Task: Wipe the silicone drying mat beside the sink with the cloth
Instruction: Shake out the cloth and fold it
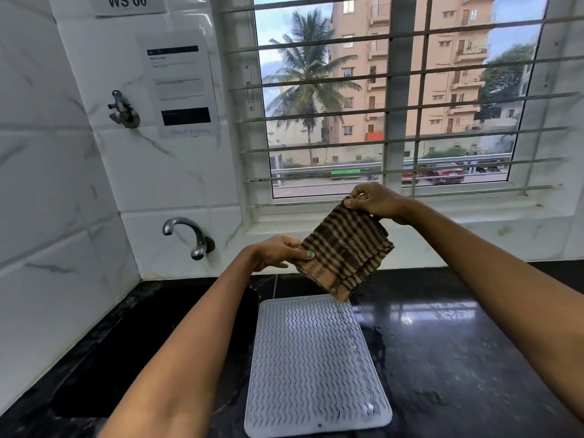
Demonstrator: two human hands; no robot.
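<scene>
A grey silicone drying mat with wavy ridges lies flat on the black counter, just right of the sink. Above its far end I hold a folded brown-and-tan checked cloth in the air, clear of the mat. My left hand pinches the cloth's left edge, thumb on top. My right hand pinches its upper corner from above. The cloth's lower corner hangs a little above the mat's far edge.
A curved chrome tap juts from the tiled wall above the dark sink. A second valve sits higher on the wall. The black counter right of the mat looks wet. A barred window stands behind.
</scene>
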